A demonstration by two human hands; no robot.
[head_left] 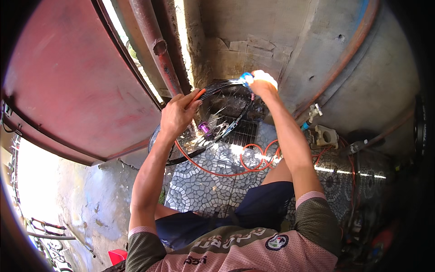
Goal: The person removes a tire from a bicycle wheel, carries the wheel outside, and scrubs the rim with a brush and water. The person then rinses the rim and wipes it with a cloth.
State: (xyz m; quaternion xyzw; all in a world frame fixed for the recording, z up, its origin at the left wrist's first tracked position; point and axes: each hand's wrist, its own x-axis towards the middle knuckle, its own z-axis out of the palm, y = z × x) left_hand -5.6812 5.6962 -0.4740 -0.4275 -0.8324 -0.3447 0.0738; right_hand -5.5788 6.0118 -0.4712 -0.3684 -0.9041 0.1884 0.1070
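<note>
A black-rimmed bicycle wheel [237,119] with a purple hub [205,128] leans in front of me, tilted over the patterned tiles. At its upper left, my left hand [176,117] is closed around an orange hose [217,173], whose end points along the rim. The hose runs down from that hand and loops across the floor to the right. My right hand [264,85], bright in the sunlight, grips a small blue item [246,79] against the top right of the rim. What kind of item it is cannot be made out, as the fingers cover part of it.
A metal drain grate [244,130] lies behind the wheel. On the right are a tap [315,110] and a pale block-like piece [325,136]. A rusty pipe [156,45] and a red metal panel [77,68] stand on the left. Bike parts [47,224] lie lower left.
</note>
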